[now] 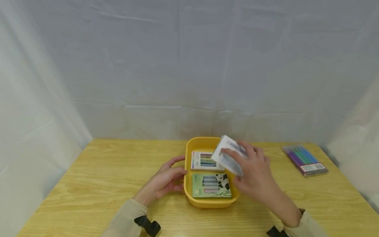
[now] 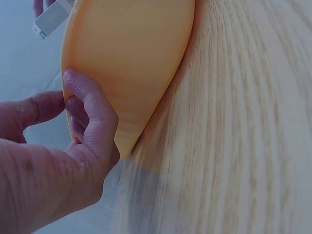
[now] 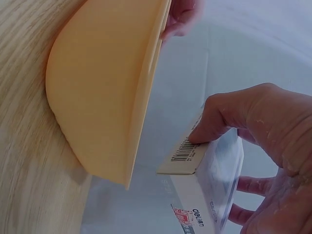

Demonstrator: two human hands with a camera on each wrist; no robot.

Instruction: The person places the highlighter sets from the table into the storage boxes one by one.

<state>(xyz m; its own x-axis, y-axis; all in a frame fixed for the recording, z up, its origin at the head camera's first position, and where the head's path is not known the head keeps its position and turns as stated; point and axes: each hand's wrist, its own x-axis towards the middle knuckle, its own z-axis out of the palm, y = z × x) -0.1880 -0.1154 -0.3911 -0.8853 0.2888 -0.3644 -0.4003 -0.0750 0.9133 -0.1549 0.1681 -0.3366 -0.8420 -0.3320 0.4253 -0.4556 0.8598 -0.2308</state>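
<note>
My left hand grips the left rim of a yellow plastic bin, its bent fingers against the outer wall in the left wrist view. Above the bin's right side, my right hand holds a tilted white box between thumb and fingers. A barcode and printed lettering show on this box in the right wrist view. Two flat packs lie inside the bin: a white highlighter pack toward the back and a green panda highlighter pack in front.
A clear pouch of purple, green and blue pens lies on the wooden table to the right. Pale plastic sheeting hangs behind the table and along both sides.
</note>
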